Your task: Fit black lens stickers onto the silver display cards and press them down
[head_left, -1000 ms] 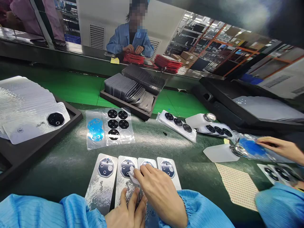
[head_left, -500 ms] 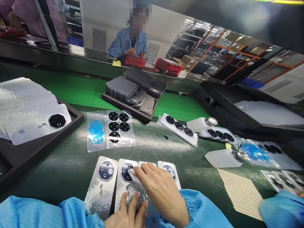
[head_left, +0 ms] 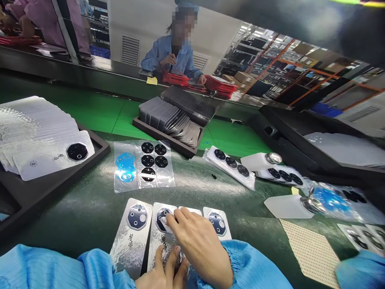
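Four panels is too many to count singly, so several silvery phone back panels (head_left: 132,249) lie in a row before me, each with a dark octagonal camera area. My right hand (head_left: 200,243) pinches a small white wipe (head_left: 165,223) and presses it on the camera area of the second panel (head_left: 154,241) from the left. Lower down, my left hand (head_left: 165,271) rests with fingers spread on that same panel. My right hand covers most of the third panel (head_left: 195,211). At the row's right end lies another panel (head_left: 217,222), uncovered at its top.
Left stands a black tray (head_left: 98,150) of fanned panels. Ahead are a tray of dark sheets (head_left: 168,138), a sheet of black octagonal stickers (head_left: 148,160) and packed stickers (head_left: 231,162). Right are white bottles (head_left: 285,204), a dotted beige sheet (head_left: 309,251) and another person's blue sleeve (head_left: 361,269).
My right hand has shifted the wipe slightly on the second panel's camera area. My left hand stays put. The co-worker opposite has moved one hand toward the red stack. The view has shifted slightly.
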Tool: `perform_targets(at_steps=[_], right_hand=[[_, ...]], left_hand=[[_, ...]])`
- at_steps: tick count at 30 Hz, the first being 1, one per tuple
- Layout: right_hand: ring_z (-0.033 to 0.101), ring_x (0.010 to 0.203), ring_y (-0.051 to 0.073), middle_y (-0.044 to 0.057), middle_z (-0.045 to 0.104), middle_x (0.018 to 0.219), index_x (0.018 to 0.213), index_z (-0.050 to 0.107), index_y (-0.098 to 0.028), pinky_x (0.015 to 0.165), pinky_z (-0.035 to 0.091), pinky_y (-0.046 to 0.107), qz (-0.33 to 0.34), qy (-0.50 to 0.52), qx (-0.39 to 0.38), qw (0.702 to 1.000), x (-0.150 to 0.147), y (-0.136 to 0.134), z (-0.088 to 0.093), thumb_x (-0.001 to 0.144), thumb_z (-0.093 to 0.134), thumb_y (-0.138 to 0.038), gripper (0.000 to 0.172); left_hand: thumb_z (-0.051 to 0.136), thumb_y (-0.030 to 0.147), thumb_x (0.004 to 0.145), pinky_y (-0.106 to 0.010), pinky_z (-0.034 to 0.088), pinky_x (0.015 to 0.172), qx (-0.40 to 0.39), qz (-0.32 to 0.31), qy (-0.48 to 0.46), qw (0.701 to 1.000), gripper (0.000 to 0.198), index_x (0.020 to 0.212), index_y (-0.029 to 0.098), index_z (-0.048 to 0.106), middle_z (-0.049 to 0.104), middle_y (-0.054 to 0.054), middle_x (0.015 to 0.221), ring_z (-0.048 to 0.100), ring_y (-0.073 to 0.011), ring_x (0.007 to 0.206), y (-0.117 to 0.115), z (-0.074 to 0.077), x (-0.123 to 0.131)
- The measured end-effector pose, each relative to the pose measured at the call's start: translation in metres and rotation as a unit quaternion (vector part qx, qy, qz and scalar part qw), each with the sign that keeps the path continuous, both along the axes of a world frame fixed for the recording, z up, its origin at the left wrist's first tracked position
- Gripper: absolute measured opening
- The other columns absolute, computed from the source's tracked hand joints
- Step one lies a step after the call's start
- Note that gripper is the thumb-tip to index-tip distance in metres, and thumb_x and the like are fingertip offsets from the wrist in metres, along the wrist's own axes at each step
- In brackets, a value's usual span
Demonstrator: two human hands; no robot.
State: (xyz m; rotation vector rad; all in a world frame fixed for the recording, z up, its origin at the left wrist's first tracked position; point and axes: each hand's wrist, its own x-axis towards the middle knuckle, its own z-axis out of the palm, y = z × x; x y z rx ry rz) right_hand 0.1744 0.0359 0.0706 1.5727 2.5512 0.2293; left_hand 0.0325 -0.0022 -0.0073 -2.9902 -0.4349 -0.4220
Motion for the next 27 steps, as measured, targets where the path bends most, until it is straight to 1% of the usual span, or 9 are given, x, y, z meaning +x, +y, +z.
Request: perform_targets(at_steps=[5,7,10,13,16,21,24,25,27], right_hand=[[0.057,0.065,0.021,0.001,0.061,0.072,0.077,0.053,-0.021,0.054,0.039,0.033,0.000,0.021,0.012,1.000,0.002,0.002,-0.001,0.080,0.067,-0.007,0.020],[0.056,0.063,0.020,0.001,0.060,0.071,0.076,0.052,-0.021,0.053,0.038,0.033,-0.004,0.020,0.016,1.000,0.003,0.001,-0.002,0.080,0.067,-0.006,0.021],[0.056,0.063,0.020,0.002,0.060,0.071,0.076,0.051,-0.020,0.052,0.036,0.032,-0.004,0.005,0.015,1.000,0.002,0.000,-0.002,0.078,0.066,-0.003,0.023],[0.056,0.064,0.020,0.002,0.060,0.073,0.077,0.050,-0.020,0.053,0.037,0.032,0.001,0.000,0.009,1.000,0.000,0.001,-0.002,0.080,0.064,-0.004,0.022],[0.057,0.065,0.020,0.002,0.060,0.072,0.078,0.048,-0.021,0.054,0.037,0.033,-0.001,-0.001,0.007,1.000,-0.001,0.002,0.000,0.083,0.060,-0.004,0.022],[0.057,0.065,0.019,0.001,0.061,0.072,0.077,0.048,-0.021,0.054,0.036,0.031,-0.006,-0.008,-0.001,1.000,-0.001,0.001,0.001,0.081,0.063,-0.004,0.023],[0.057,0.065,0.019,0.001,0.061,0.073,0.077,0.049,-0.022,0.055,0.036,0.032,-0.005,-0.004,-0.006,1.000,0.002,0.002,0.000,0.082,0.065,-0.006,0.022],[0.057,0.065,0.019,0.000,0.060,0.072,0.077,0.050,-0.022,0.054,0.036,0.032,-0.006,0.001,-0.007,1.000,0.003,0.003,0.000,0.081,0.066,-0.006,0.023],[0.057,0.064,0.019,0.000,0.060,0.071,0.077,0.051,-0.022,0.053,0.035,0.032,-0.007,0.018,-0.003,1.000,0.004,0.004,0.000,0.079,0.069,-0.006,0.024]], left_hand=[[0.035,0.025,0.102,-0.038,0.053,0.078,-0.021,0.008,0.008,1.000,0.036,0.123,0.009,0.059,0.071,-0.011,0.111,0.067,-0.0241,0.102,-0.001,-0.002,-0.002],[0.038,0.027,0.102,-0.038,0.053,0.077,-0.030,0.030,0.006,0.999,0.036,0.124,0.009,0.059,0.071,-0.013,0.110,0.066,-0.0258,0.102,-0.004,-0.005,-0.001],[0.046,0.030,0.098,-0.037,0.053,0.073,-0.030,0.064,-0.011,0.997,0.033,0.119,0.011,0.063,0.071,-0.015,0.106,0.066,-0.0286,0.099,-0.008,-0.007,0.001],[0.048,0.027,0.097,-0.037,0.053,0.075,-0.003,0.047,-0.037,0.998,0.029,0.113,0.012,0.066,0.072,-0.013,0.103,0.065,-0.0273,0.099,-0.007,-0.006,0.002],[0.046,0.026,0.097,-0.038,0.053,0.077,0.004,0.042,-0.047,0.998,0.029,0.113,0.012,0.066,0.073,-0.010,0.102,0.065,-0.0254,0.097,-0.006,-0.004,0.002],[0.046,0.030,0.098,-0.039,0.052,0.079,-0.027,0.052,0.002,0.998,0.035,0.124,0.012,0.061,0.071,-0.014,0.106,0.064,-0.0277,0.101,-0.006,-0.006,0.002],[0.045,0.029,0.099,-0.039,0.051,0.082,-0.025,0.040,-0.001,0.999,0.035,0.125,0.011,0.060,0.071,-0.015,0.107,0.064,-0.0269,0.102,-0.007,-0.008,0.001],[0.045,0.029,0.099,-0.039,0.052,0.081,-0.025,0.036,-0.003,0.999,0.035,0.125,0.011,0.061,0.071,-0.015,0.107,0.064,-0.0267,0.102,-0.007,-0.009,0.002],[0.046,0.030,0.098,-0.036,0.054,0.071,-0.035,0.051,-0.009,0.998,0.035,0.124,0.012,0.061,0.071,-0.015,0.108,0.066,-0.0281,0.098,-0.010,-0.012,0.003]])
